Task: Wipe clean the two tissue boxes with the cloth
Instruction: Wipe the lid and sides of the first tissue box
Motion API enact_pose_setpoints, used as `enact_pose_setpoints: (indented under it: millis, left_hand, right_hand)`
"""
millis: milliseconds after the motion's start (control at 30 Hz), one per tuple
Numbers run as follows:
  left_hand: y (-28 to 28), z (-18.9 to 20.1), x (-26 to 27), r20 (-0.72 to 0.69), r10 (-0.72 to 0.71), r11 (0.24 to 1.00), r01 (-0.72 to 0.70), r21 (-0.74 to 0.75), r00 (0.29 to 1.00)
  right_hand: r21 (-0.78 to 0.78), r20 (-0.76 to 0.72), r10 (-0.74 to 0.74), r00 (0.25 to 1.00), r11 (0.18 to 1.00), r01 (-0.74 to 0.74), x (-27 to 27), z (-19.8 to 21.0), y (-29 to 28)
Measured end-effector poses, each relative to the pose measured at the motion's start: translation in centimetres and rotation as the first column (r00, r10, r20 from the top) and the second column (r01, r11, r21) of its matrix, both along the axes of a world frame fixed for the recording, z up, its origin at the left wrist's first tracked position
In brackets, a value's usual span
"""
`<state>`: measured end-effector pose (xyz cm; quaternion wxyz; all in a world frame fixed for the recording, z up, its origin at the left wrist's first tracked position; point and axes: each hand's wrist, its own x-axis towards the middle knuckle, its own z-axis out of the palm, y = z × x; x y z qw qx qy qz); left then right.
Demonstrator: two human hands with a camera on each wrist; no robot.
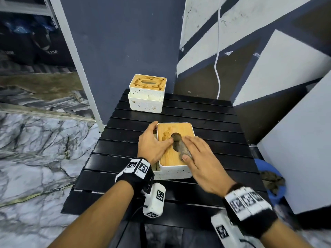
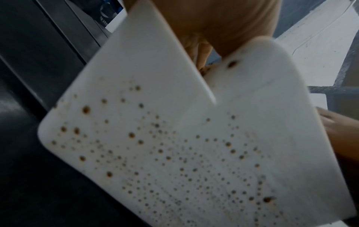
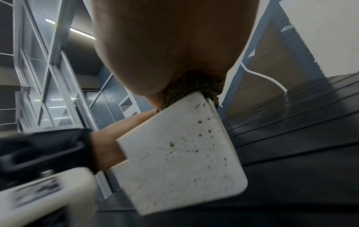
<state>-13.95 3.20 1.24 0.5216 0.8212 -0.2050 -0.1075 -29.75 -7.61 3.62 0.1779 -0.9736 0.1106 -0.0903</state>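
On the black slatted counter (image 1: 211, 122) my right hand (image 1: 202, 158) presses the cloth (image 1: 183, 149) flat-fingered on the near tissue box (image 1: 176, 174), my left hand (image 1: 152, 144) gripping its side, its lid looking half clean while spots and the far tissue box (image 1: 146, 93) wait.

A black slatted counter (image 1: 206, 111) is standing in a corner between a dark blue wall (image 1: 121, 42) and a wall painted with white and brown shapes. A white cable (image 1: 217, 56) is hanging down this painted wall. A blue bucket (image 1: 272, 181) is sitting on the floor just beside the counter. The marble-patterned floor (image 1: 35, 158) is spreading out on the other side.
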Motion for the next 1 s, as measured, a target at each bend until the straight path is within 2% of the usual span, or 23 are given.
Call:
enact_pose_setpoints:
  millis: [133, 233, 400, 567, 667, 767, 867, 1000]
  left_hand:
    - [0.1, -0.1, 0.1, -0.004, -0.027, 1.000, 0.027, 0.011, 1.000]
    - [0.2, -0.2, 0.2, -0.004, -0.038, 0.999, 0.038, 0.011, 0.999]
    - [0.1, -0.7, 0.6, -0.008, -0.038, 0.999, 0.038, 0.004, 0.999]
    - [0.0, -1.0, 0.7, -0.006, -0.064, 0.998, 0.064, 0.005, 0.998]
    - [0.0, -1.0, 0.7, 0.011, -0.066, 0.998, 0.066, 0.011, 0.998]
    - [0.1, -0.9, 0.4, 0.028, -0.079, 0.997, 0.079, 0.004, 0.997]
    - [0.2, -0.8, 0.3, 0.023, -0.091, 0.996, 0.092, -0.012, 0.996]
    - [0.3, -1.1, 0.4, 0.012, -0.091, 0.995, 0.091, -0.026, 0.996]
  right_hand:
    - [-0.015, -0.039, -0.020, 0.999, 1.000, 0.020, -0.2, -0.4, -0.1]
    - [-0.054, -0.032, -0.040, 0.999, 0.998, 0.038, 3.2, -0.7, -2.1]
    - [-0.014, -0.065, -0.102, 0.993, 0.995, 0.101, 8.7, 0.3, -4.7]
    - [0.083, -0.044, -0.081, 0.996, 0.993, 0.084, 4.9, 0.3, -3.2]
    - [0.055, -0.020, -0.035, 0.999, 0.998, 0.036, 0.6, 0.2, -0.7]
    - [0.023, -0.064, -0.036, 0.997, 0.999, 0.038, -1.8, 0.0, 0.7]
    - [-0.006, -0.060, -0.049, 0.997, 0.999, 0.048, -0.5, 0.2, -0.1]
    - [-0.044, -0.041, -0.089, 0.995, 0.995, 0.088, 4.6, 0.1, -3.0]
